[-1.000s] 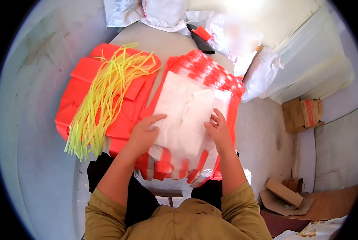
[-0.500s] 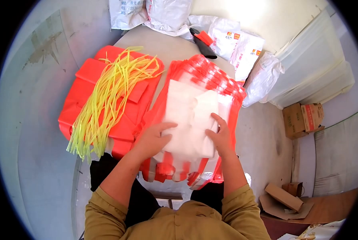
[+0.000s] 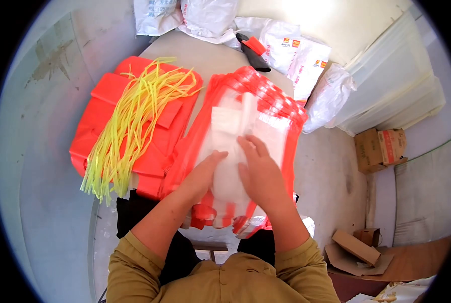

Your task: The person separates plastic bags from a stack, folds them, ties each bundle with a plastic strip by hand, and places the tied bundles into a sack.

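Observation:
A folded white sheet (image 3: pixel 225 129), soft and partly see-through, lies on a stack of red-and-clear plastic bags (image 3: pixel 286 131). Its right side is turned inward, with a raised fold (image 3: pixel 248 108) running away from me. My left hand (image 3: pixel 205 174) rests along the sheet's left edge, fingers stretched out, the thumb hard to make out. On the fold lies my right hand (image 3: pixel 260 174), its fingers extended and the thumb apart. Left of the stack, a bundle of yellow strips (image 3: pixel 134 131) is draped over a pile of folded red plastic (image 3: pixel 104 96).
White printed sacks (image 3: pixel 278 48) line the table's far side, near a black object with a red band (image 3: pixel 253 53). Cardboard boxes (image 3: pixel 379 151) stand on the floor to the right. Flattened cardboard (image 3: pixel 356 252) lies at the lower right.
The white sheet has become narrower, its right side folded toward the left. My right hand has moved left with it, closer to my left hand. The view has shifted slightly.

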### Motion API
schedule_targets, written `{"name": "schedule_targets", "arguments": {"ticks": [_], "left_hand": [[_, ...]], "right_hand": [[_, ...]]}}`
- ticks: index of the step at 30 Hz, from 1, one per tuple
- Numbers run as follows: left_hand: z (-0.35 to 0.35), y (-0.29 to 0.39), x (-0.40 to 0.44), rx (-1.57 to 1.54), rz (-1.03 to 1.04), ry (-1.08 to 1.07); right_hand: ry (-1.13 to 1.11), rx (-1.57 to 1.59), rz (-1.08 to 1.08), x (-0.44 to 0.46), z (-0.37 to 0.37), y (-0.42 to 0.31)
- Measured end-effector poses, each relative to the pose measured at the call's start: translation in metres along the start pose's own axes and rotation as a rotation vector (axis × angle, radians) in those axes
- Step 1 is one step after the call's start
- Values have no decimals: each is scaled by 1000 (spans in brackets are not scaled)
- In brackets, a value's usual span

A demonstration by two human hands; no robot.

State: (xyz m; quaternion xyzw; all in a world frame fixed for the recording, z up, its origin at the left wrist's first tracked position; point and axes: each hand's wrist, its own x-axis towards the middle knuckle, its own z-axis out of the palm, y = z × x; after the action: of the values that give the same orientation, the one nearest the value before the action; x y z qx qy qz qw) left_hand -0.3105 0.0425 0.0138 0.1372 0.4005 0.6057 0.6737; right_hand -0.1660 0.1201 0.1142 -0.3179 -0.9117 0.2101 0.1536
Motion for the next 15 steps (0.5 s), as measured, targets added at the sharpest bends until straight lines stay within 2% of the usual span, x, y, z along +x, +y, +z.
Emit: {"name": "schedule_targets", "arguments": {"ticks": [1,2,5,6,9,11,15], "left_hand": [[1,1,-2,-58,9,-10],[2,1,-3,-116,19,-20],[-4,-1,-2,-195,28,-8],[-5,-2,-1,-202,27,-1],[-4,0,-1,19,46,-14],[2,2,-4,110,110,44],[-7,-17,5,397,267,163]], "right_hand": [[-17,98,-56,-2,3,-3],[-87,262,50,-1,1,-9],[78,137,-45,6,25,50],[71,143,-65,7,31,56],[58,119,-152,11,40,66],[61,50,-248,19,49,64],[22,35,-306,45,66,72]]}}
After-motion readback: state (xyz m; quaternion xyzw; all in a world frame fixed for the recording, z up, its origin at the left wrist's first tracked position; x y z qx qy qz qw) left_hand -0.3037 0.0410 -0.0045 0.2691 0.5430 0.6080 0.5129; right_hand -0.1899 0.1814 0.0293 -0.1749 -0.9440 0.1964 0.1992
